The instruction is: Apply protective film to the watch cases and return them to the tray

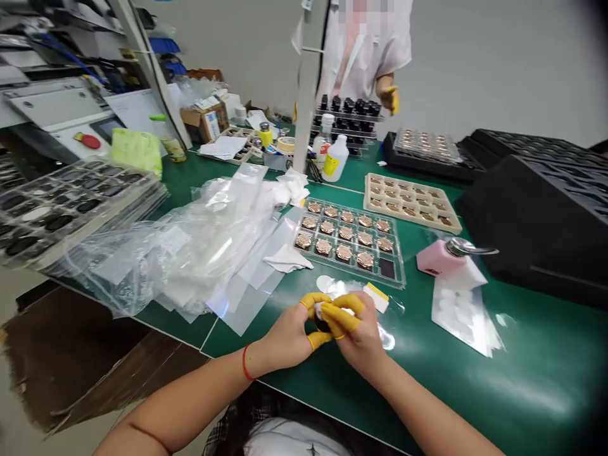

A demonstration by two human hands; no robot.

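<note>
My left hand (289, 332) and my right hand (358, 335) meet over the green mat near the front edge, both wearing yellow finger cots. Together they pinch a small round dark part (322, 323) with a white top; most of it is hidden by the fingertips. Just beyond them lies a clear tray (394, 269) with rows of round copper-coloured parts, one corner pocket dark. A small white pad with a yellow edge (377, 296) and a round clear film (326, 283) lie between tray and hands.
A heap of clear plastic bags (190, 247) lies to the left. A beige tray of parts (411, 201), a pink dispenser (439, 256), white wipes (463, 310) and stacked black trays (546, 209) stand right. Another person (375, 50) stands across the table.
</note>
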